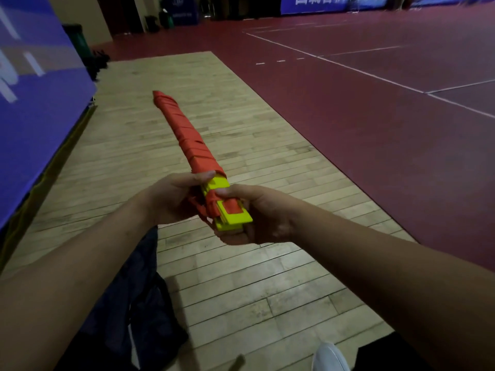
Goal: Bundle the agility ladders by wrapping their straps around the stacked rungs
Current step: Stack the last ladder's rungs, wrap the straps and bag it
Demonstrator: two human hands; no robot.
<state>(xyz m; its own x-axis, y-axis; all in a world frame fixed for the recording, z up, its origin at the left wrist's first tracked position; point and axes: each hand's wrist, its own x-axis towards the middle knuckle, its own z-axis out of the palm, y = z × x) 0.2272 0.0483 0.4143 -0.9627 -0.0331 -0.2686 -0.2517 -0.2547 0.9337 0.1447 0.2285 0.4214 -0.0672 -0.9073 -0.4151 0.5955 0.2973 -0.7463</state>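
**Strap-wrapping, closing turns.** You held the agility ladder bundle (199,156) in the air in front of you, over a strip of wooden flooring, with its far end pointing away and slightly left. The orange strap (187,132) covered most of its length in overlapping turns. Only the near end of the stacked yellow rungs (233,219) showed bare.

Your left hand (174,199) gripped the bundle where the wrapped section ended, with the thumb laid across the top. Your right hand (262,218) cupped the near end from below, its thumb pinning a strap turn against the rungs. The hands sat close together, both clamped on the bundle, with a bunch of strap gathered between them.

The step in hand was probably the last turns or the securing of the strap's tail. The next move would call for keeping the thumb pressed so the turns stayed tight while the loose end was drawn round and tucked. How the tail fastens could not be told from this view.

**Setting.**
- The pale wooden floor (241,277) ran away from you.
- A dark red court floor (375,116) with white lines (334,64) lay to the right.
- A blue panel (34,108) stood on the left, with a green bin (77,41) beyond it.
- A dark cloth (139,303) lay on the boards under your forearms.
- A white shoe (329,357) showed at the lower edge.
- The hall was dim.
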